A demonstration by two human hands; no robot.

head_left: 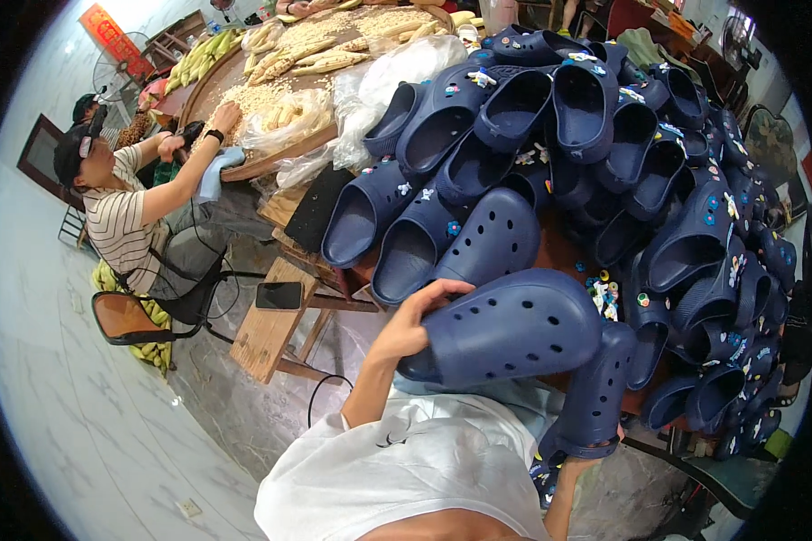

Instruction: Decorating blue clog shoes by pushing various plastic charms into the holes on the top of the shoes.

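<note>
While the left hand (404,326) is gripping the edge of a big blue clog (505,326) in the middle of the frame, the right hand is hiding under the clog's strap (595,397), so I cannot tell its grip. Behind, a pile of blue clogs (604,153) is filling the upper right, and a person in a striped shirt (122,221) is sitting at the upper left.

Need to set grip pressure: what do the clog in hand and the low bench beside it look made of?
The clog looks like moulded foam or soft plastic: matte navy, one piece, thick walls, punched round holes. The left hand grips its edge. The bench looks like bare, unfinished wood: pale planks with visible grain.
</note>
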